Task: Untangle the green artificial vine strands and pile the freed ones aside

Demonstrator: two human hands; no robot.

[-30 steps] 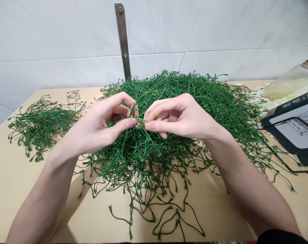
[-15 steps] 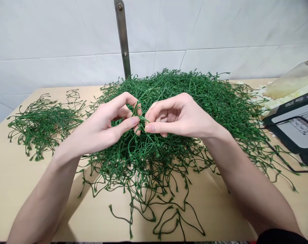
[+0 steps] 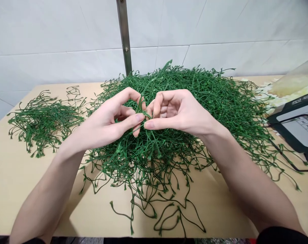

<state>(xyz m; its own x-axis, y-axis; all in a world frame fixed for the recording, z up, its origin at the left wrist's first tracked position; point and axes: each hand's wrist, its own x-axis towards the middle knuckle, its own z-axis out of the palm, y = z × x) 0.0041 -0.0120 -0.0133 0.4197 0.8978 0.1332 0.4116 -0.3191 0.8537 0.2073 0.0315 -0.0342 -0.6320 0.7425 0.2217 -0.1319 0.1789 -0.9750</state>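
Observation:
A thin green artificial stem [image 3: 140,105] runs up between my two hands, bent where my fingers meet. My left hand [image 3: 118,118] pinches it between thumb and fingers. My right hand [image 3: 173,110] is closed on the same stem, its thumb and a fingertip almost touching my left thumb. Both hands hover over a large heap of green artificial stems [image 3: 207,108] with small branched tips. Where the stem's lower ends run among the heap is hard to make out.
A smaller bunch of green stems [image 3: 45,118] lies at the left of the wooden table [image 3: 113,223]. Loose stems [image 3: 169,217] stretch toward the front edge. On the right are a dark box with a white label [image 3: 296,118] and pale pieces [image 3: 266,96]. A metal bar [image 3: 125,40] stands before the tiled wall.
My right index finger has lifted and curled, while the thumb stays at the stem. The stem's upper end now rises above the heap. The view has shifted slightly.

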